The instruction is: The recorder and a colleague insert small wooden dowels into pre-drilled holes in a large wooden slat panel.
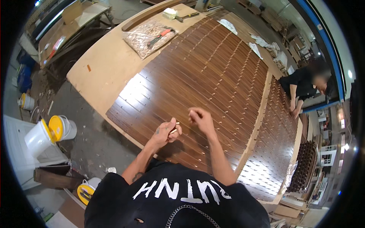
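Dark brown, glossy wooden boards (pixel 167 87) lie side by side on the table before me, set with rows of short pale wooden dowels (pixel 211 91). Small holes dot the boards at the left. Near the front edge my left hand (pixel 167 133) is closed around a few loose wooden dowels (pixel 173 131), whose ends poke out between the fingers. My right hand (pixel 201 119) hovers over the boards just to the right, its fingers curled together. Whatever sits between those fingertips is too small to make out.
A clear bag of dowels (pixel 144 40) lies at the far left with a red-handled hammer (pixel 161 37) on top. Another hammer (pixel 188 16) rests beyond it. At right, a co-worker (pixel 304 83) leans over a second panel (pixel 272 152). White buckets (pixel 40 138) stand on the left floor.
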Demonstrator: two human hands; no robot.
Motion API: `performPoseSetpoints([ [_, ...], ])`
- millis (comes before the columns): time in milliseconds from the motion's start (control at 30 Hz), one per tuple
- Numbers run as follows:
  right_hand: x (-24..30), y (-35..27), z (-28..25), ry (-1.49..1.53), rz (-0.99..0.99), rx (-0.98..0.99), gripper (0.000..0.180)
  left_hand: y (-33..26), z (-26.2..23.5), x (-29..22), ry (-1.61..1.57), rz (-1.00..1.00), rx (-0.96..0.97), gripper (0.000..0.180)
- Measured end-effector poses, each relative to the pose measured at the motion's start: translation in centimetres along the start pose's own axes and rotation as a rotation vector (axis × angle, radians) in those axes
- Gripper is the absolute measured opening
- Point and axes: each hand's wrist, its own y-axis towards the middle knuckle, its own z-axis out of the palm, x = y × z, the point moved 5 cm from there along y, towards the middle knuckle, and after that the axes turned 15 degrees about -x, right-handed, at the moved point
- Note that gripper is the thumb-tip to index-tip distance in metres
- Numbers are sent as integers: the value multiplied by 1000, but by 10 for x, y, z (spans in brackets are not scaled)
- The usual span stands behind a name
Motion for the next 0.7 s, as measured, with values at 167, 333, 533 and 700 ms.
performPoseSetpoints([
  [167,48,-69,24,155,-158,71,14,-9,5,1,-20,-101,129,66],
  [333,35,-64,1,404,34,-99,13,-12,18,-5,35,-126,96,64],
  [533,100,-71,25,382,-217,70,21,0,-3,19,-157,-68,-191,27],
  [700,97,-83,25,8,-180,-146,29,-13,18,-3,-282,-78,277,63],
])
